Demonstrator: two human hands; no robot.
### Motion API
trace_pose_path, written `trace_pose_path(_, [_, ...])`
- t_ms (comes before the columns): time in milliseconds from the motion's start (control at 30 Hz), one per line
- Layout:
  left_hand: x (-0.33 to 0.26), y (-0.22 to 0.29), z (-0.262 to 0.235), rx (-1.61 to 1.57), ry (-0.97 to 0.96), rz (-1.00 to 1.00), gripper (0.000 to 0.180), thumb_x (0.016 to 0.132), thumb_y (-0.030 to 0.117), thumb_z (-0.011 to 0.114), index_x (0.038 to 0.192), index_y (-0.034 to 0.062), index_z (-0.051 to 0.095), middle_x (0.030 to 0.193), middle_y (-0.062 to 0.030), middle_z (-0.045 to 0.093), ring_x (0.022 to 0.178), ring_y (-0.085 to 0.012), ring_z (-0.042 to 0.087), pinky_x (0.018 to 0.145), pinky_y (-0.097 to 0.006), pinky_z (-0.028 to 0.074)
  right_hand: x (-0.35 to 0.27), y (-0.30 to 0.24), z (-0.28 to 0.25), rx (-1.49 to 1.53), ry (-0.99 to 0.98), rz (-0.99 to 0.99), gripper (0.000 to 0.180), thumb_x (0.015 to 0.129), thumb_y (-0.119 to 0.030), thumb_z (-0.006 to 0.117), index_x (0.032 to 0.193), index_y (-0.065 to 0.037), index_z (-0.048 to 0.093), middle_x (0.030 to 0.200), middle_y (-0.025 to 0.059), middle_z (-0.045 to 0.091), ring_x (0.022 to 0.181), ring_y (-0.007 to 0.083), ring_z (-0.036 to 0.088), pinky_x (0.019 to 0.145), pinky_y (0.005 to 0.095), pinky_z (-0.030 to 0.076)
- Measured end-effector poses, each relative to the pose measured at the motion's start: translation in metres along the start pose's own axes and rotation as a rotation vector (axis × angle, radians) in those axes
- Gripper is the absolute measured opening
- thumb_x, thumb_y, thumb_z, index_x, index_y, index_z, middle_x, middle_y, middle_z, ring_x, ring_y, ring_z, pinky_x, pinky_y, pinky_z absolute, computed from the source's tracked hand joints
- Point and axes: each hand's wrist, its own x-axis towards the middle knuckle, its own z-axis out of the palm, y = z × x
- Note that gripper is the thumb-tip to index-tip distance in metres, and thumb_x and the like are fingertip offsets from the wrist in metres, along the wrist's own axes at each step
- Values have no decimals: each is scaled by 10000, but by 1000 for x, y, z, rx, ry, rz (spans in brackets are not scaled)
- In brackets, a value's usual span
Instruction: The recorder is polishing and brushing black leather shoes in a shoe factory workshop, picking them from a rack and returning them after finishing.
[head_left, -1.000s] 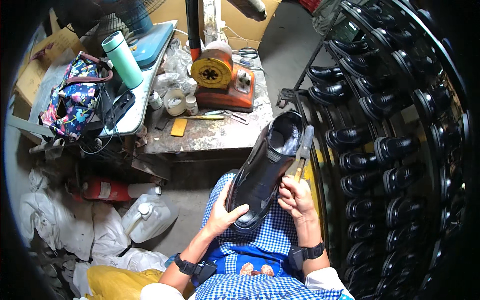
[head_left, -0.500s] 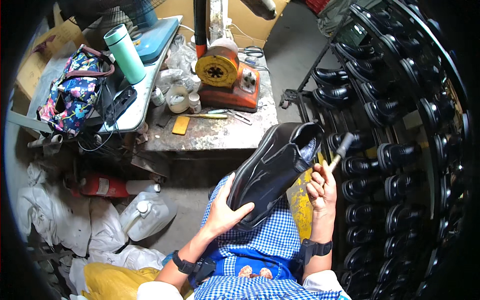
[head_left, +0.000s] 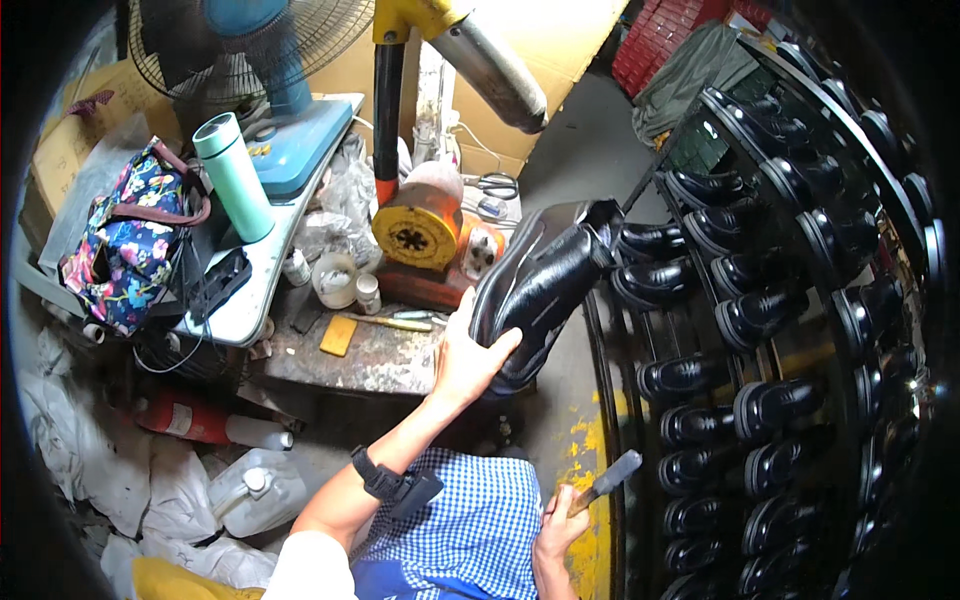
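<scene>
Your left hand (head_left: 465, 360) clamps the black shoe (head_left: 540, 290) at mid-frame, held up toward the shoe rack (head_left: 800, 300) (many pairs already racked). Your right hand (head_left: 555, 525), lower centre, grips a hammer (head_left: 605, 480); this shoe isn't racked yet.

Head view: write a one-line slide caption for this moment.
Left hand lifts a black boot toward a rack of boots; right hand holds a hammer.
</scene>
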Motion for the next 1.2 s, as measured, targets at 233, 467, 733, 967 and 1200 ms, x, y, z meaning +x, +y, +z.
trace_pose_path(233, [66,0,21,56,171,62,641,739,273,742,1255,-5,483,1131,-172,616,1017,-233,596,902,-325,435,10,11,-5,-73,-7,45,114,924,-131,544,893,-22,528,565,-19,462,446,44,396,416,194,301])
trace_pose_path(467, [99,1,27,24,270,126,573,739,309,733,1190,26,520,1067,-186,625,973,-273,610,856,-351,454,10,2,1,-151,7,-47,199,906,-147,562,730,-79,496,608,-36,410,556,74,390,516,244,326])
trace_pose_path(733, [110,3,26,109,324,136,574,734,301,729,1184,25,505,1049,-189,620,960,-317,603,849,-374,456,12,9,0,-172,-21,-30,151,925,-150,542,806,-61,513,550,-34,420,455,53,384,423,201,292])
trace_pose_path(967, [114,8,23,71,196,114,870,721,383,725,1384,-5,319,1231,-291,482,1132,-403,500,953,-440,417,11,7,0,-251,-40,-102,234,903,-132,544,683,-93,475,597,-38,396,531,74,374,491,252,306])
trace_pose_path(1200, [108,16,25,135,328,159,683,709,332,742,1253,15,476,1081,-236,591,1012,-359,586,886,-407,454,9,-2,3,-315,-39,-128,231,911,-136,539,693,-81,485,623,-37,402,565,75,385,512,258,319])
